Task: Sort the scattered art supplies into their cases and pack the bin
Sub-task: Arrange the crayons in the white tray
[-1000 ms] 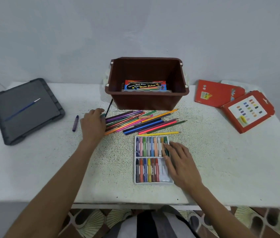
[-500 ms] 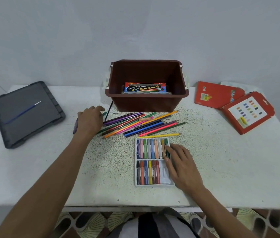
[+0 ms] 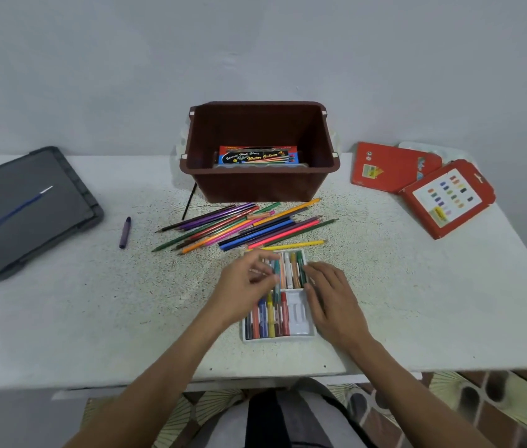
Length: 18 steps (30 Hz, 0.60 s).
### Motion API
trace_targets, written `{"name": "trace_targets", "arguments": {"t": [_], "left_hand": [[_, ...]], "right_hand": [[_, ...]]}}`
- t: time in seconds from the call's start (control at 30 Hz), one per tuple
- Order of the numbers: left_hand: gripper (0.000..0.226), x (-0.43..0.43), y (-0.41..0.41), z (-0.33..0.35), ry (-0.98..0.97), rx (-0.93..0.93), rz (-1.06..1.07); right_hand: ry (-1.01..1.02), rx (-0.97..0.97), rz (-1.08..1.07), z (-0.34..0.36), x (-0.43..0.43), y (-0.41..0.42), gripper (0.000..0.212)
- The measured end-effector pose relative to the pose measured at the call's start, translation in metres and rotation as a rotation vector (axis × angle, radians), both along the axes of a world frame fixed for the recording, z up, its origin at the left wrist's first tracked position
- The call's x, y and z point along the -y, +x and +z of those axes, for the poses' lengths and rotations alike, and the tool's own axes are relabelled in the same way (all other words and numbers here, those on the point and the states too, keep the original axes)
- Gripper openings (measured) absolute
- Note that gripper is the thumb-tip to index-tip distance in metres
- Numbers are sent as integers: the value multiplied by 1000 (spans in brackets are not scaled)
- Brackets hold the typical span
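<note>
"Water Colours" in yellow script, with smaller white "Special High Class" above it, is read on the flat blue-and-black cardboard box (image 3: 258, 155) lying in the brown plastic bin (image 3: 263, 185). Print on the red cardboard case with a colour-swatch panel (image 3: 448, 198) and on the flat red cardboard box (image 3: 391, 166) beside it is too small to be read.

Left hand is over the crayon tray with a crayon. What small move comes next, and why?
Likely seat the teal crayon in a free slot: the left hand pinches it over the tray, with the right hand resting on its edge.
</note>
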<state>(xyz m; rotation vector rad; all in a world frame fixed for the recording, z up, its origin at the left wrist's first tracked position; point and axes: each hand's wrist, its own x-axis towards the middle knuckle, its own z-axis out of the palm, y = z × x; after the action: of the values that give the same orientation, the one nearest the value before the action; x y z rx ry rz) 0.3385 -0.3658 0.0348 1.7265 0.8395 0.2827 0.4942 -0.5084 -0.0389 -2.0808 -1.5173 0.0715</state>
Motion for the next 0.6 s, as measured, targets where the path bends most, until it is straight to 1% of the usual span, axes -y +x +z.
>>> {"name": "trace_targets", "arguments": {"t": [0.13, 0.2, 0.37, 0.5, 0.6], "left_hand": [[32, 25, 2, -10, -41, 25, -14], [30, 32, 3, -14, -4, 8, -16], [28, 44, 2, -20, 205, -39, -56], [31, 43, 1, -33, 468, -145, -103], [37, 43, 2, -38, 535, -215, -94]], "right_hand": [[9, 15, 9, 2, 1, 0, 36], [3, 13, 11, 1, 1, 1, 37], [-21, 26, 23, 0, 2, 2, 40], [-17, 19, 18, 1, 2, 1, 40], [-19, 28, 12, 1, 1, 1, 39]]}}
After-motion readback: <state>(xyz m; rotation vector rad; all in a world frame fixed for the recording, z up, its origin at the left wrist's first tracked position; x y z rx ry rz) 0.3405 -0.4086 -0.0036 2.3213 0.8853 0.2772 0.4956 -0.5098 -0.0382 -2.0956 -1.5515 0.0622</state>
